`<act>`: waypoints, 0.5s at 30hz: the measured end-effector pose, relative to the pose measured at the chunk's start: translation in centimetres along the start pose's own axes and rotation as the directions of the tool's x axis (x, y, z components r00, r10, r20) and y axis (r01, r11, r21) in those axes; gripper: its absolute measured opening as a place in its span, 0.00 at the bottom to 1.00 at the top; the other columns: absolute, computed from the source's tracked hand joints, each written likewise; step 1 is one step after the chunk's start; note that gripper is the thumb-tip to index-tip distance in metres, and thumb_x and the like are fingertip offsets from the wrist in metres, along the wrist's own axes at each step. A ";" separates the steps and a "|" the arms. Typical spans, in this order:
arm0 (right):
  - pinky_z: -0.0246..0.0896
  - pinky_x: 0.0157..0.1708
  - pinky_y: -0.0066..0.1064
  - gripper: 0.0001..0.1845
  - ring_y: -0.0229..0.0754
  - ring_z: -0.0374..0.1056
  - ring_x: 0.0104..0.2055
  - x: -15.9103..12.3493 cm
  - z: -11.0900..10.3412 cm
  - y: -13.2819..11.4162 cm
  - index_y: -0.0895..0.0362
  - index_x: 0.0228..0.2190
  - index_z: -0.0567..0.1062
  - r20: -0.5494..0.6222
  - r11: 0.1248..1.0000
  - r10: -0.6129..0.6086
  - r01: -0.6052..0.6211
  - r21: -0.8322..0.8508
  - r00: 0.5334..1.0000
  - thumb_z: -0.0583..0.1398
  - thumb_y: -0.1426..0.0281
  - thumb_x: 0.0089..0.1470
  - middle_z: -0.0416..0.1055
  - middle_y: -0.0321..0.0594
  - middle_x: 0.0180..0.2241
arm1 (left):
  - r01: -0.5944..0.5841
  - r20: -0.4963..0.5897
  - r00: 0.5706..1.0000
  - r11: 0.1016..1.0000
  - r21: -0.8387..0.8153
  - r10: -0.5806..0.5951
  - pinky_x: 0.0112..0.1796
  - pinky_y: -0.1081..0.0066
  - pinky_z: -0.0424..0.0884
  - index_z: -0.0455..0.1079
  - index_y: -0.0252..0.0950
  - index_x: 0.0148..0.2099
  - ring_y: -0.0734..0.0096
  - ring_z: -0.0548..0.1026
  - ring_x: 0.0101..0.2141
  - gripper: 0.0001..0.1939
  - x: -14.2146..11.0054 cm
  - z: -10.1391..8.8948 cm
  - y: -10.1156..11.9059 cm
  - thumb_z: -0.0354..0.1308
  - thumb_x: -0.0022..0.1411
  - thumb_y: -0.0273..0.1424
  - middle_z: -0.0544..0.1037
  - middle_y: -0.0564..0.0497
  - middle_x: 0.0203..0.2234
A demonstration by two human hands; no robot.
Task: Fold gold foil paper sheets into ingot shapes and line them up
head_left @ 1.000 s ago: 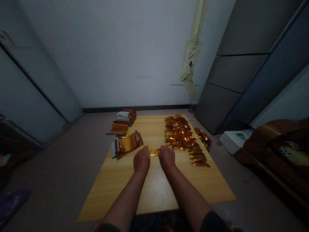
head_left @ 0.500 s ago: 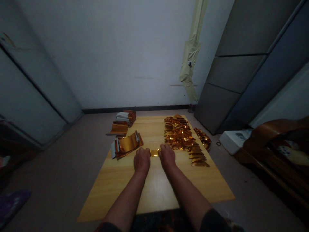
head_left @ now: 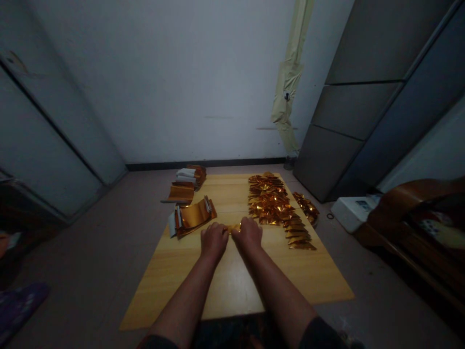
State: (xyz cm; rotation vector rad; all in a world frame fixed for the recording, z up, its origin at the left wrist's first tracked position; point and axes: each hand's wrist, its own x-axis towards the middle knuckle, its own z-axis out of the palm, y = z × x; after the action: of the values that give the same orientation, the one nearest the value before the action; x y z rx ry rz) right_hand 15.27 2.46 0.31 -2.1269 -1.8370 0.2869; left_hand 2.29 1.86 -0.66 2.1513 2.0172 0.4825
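Between my two hands is a small strip of shiny gold foil paper (head_left: 233, 227), low over the wooden table (head_left: 232, 291). My left hand (head_left: 214, 238) is closed on its left end, and my right hand (head_left: 248, 233) grips the right end. The fingers cover most of the strip, so its exact folds are hidden. Just beyond my left hand lies a stack of curved gold foil sheets (head_left: 194, 215) with grey edges. To the right of my right hand, many folded gold foil pieces (head_left: 271, 201) stand in packed rows, with a shorter row (head_left: 298, 232) nearer me.
More foil sheets (head_left: 181, 192) and a bundle (head_left: 192, 175) lie at the far left table edge. Beyond the right edge sits a container of folded foil pieces (head_left: 307, 208). A white box (head_left: 350, 213), a wooden seat (head_left: 399, 208) and a grey refrigerator (head_left: 337, 106) stand on the right.
My hands have come slightly closer together and turned inward. The foil strip between them, flat before, now looks bent or creased, and less of it shows.
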 end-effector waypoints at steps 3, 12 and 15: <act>0.55 0.43 0.38 0.22 0.52 0.66 0.47 -0.3 0.3 -0.2 0.58 0.42 0.72 -0.016 1.000 0.020 -0.020 0.008 1.000 0.60 0.56 0.50 0.71 0.51 0.44 | 0.009 0.008 1.000 1.000 -0.021 -0.009 0.42 0.64 0.61 0.73 0.40 0.43 0.62 0.72 0.45 0.10 -0.1 0.1 0.0 0.52 0.64 0.35 0.76 0.48 0.40; 0.52 0.40 0.34 0.13 0.47 0.67 0.46 0.0 -0.1 0.4 0.55 0.39 0.72 0.021 0.999 0.030 -0.031 0.033 0.999 0.59 0.63 0.52 0.72 0.45 0.42 | 0.031 0.031 0.999 0.997 -0.065 -0.029 0.41 0.65 0.61 0.74 0.41 0.43 0.63 0.73 0.45 0.10 0.1 0.1 -0.5 0.54 0.62 0.32 0.76 0.49 0.40; 0.50 0.37 0.31 0.07 0.43 0.67 0.42 0.2 -0.3 1.0 0.55 0.36 0.72 0.040 0.998 0.023 -0.026 0.064 0.999 0.58 0.67 0.54 0.72 0.42 0.40 | 0.035 0.060 0.998 0.995 -0.089 -0.029 0.43 0.66 0.62 0.74 0.42 0.45 0.64 0.72 0.46 0.12 0.3 0.1 -0.8 0.53 0.62 0.30 0.77 0.49 0.42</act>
State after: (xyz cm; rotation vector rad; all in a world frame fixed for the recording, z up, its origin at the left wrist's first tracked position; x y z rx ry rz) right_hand 16.29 2.47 0.22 -2.1161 -1.7992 0.3904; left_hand 1.55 2.24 -0.96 2.0535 1.9570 0.4898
